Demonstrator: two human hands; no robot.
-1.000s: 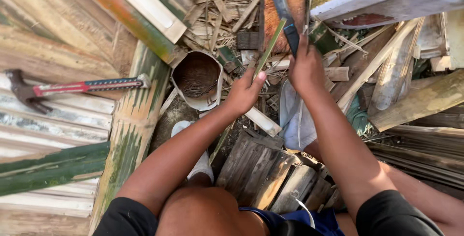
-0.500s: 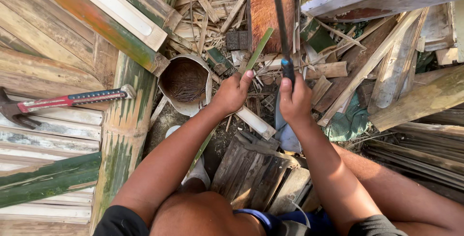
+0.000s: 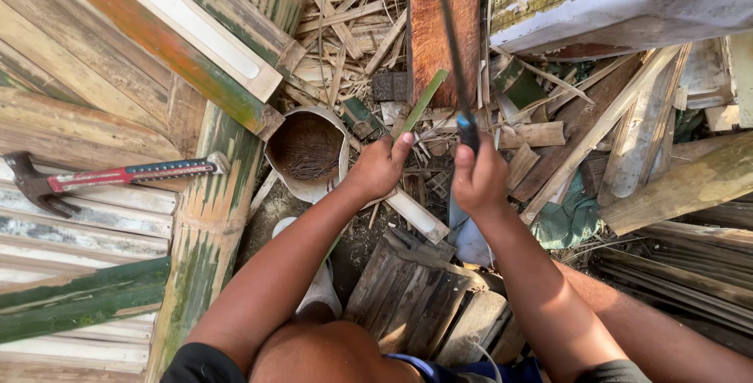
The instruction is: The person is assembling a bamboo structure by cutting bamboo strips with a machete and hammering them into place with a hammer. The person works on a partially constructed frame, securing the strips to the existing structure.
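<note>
Left hand (image 3: 382, 165) is clamped on a green bamboo strip (image 3: 422, 103) that slants up and away over the litter of splints. Right hand (image 3: 478, 177) is clamped on the dark handle of a blade (image 3: 451, 34) raised just beside the strip. A hammer (image 3: 110, 177) lies well apart on the left bamboo poles (image 3: 212, 218).

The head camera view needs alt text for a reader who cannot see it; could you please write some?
Seen from above, the left hand grips a thin green bamboo strip while the right hand holds a dark blade by its handle. Bamboo scraps litter the ground; a hammer lies on split bamboo at left.
</note>
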